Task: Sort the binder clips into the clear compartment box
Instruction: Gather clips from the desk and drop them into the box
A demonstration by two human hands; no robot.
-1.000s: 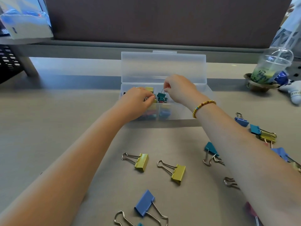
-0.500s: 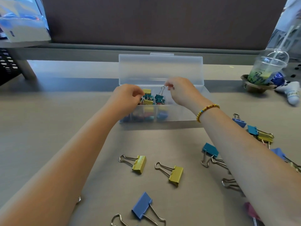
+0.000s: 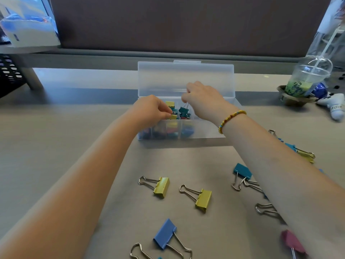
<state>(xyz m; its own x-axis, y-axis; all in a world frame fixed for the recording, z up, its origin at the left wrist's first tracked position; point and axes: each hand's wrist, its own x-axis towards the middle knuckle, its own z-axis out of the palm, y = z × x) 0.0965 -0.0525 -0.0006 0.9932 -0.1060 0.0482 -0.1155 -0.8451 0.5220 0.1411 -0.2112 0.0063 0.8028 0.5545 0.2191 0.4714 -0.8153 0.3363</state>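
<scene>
The clear compartment box [image 3: 209, 131] stands open in the middle of the desk, its lid upright behind it, with small coloured clips inside. My left hand [image 3: 151, 111] reaches over the box's left part and pinches a small yellow clip [image 3: 173, 116]. My right hand [image 3: 203, 98] hovers over the middle compartment and holds the wire handle of a small teal clip [image 3: 183, 111]. On the desk in front lie two large yellow clips [image 3: 162, 186] [image 3: 203, 200], a blue clip [image 3: 165, 234], a teal clip [image 3: 242, 171] and a pink clip [image 3: 292, 242].
More clips [image 3: 306, 155] lie at the right, partly hidden by my right forearm. A plastic cup with a straw [image 3: 308, 79] and a white object [image 3: 334, 107] stand at the back right. A black mesh rack [image 3: 9, 75] sits at the far left.
My left hand has closed back in on the yellow clip in the box. My right hand stays over the middle compartment, holding the teal clip's handle.
</scene>
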